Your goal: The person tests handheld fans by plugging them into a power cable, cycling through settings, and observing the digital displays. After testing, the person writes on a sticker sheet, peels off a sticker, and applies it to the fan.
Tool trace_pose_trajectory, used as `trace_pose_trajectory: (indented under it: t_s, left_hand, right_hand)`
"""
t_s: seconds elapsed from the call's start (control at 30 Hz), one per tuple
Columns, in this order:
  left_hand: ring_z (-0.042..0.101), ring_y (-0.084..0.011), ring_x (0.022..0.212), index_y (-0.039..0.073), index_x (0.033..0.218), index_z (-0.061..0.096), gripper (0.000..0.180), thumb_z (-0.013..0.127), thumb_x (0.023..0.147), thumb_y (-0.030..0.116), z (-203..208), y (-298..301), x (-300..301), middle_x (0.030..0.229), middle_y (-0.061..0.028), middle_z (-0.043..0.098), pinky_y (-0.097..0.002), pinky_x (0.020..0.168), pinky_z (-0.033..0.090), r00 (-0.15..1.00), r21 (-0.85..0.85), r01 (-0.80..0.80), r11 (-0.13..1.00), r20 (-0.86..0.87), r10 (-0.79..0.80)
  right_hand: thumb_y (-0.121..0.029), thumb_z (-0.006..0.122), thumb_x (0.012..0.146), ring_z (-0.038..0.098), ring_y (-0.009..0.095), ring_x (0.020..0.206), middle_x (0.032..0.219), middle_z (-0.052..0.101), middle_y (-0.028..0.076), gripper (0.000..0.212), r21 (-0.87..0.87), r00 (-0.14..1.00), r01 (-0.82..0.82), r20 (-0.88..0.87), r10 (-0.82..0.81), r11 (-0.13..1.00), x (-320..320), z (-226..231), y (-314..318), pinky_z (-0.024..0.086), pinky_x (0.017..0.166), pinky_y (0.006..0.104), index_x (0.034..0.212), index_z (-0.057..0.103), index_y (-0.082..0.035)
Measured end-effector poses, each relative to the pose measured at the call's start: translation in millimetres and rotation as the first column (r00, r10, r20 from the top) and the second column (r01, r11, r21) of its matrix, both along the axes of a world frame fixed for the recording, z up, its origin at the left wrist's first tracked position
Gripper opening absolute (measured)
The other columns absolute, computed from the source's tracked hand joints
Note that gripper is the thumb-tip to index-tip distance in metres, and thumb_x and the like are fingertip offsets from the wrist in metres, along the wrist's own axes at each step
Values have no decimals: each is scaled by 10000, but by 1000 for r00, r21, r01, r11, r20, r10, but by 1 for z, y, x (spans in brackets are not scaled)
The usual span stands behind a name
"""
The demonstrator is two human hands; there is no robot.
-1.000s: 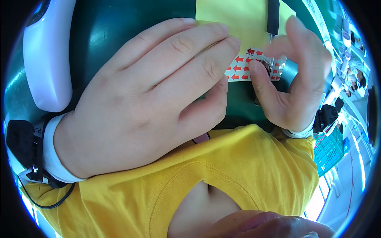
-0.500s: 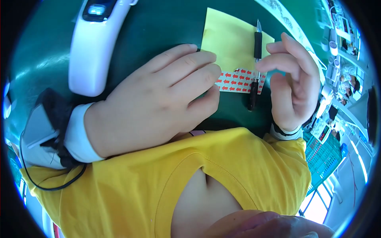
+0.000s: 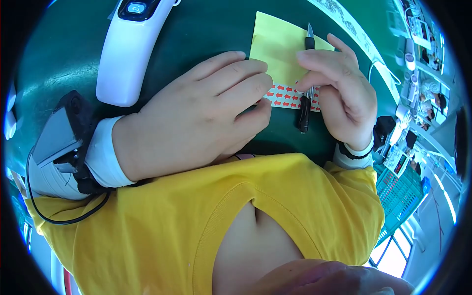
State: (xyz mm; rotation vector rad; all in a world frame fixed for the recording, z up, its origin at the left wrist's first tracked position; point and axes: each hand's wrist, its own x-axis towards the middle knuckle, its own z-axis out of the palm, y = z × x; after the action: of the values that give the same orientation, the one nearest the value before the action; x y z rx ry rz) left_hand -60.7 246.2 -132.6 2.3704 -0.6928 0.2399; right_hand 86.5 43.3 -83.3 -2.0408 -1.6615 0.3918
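A black pen [image 3: 304,114] with a pale pointed tip lies lengthwise over a yellow sheet of paper [image 3: 275,42]. Along the sheet's near edge runs a white strip with rows of red arrows [image 3: 285,101]. My right hand [image 3: 346,91] is curled around the middle of the pen, with two fingertips past its left side and the thumb partly hidden. My left hand [image 3: 206,108] rests at the sheet's left edge, its fingers loosely bent side by side, with a gap between thumb and forefinger. Nothing shows in it.
A long white device [image 3: 128,61] with a black lit panel stands at the far left of the dark green table [image 3: 206,29]. A strapped box with a black cable [image 3: 61,132] sits on my left wrist. Right of my body is a green plastic basket [image 3: 400,196].
My right hand has moved left and its fingers have come over the pen, which has shifted slightly left with it. My left hand has barely moved. The white device appears shifted in the picture.
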Motion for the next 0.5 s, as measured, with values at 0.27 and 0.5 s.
trace_pose_trajectory:
  t_s: [0.27,0.5]
  left_hand:
    - [518,-307,1101,25,1015,598,336,651,698,122,-5,-3,0,1090,-148,518,-448,999,406,997,-28,4,1000,71,-2]
    - [532,-266,1005,33,976,587,273,605,738,163,-15,6,-3,1065,-121,533,-385,880,436,984,-11,-24,1000,177,26]
  right_hand:
    - [89,432,840,578,117,928,1027,634,131,532,115,871,157,-485,-83,981,-10,28,28,411,926,325,1367,375,39]
    - [23,561,881,492,72,754,1139,587,171,624,-235,574,-34,-800,-173,972,-13,37,122,406,669,200,1426,256,7]
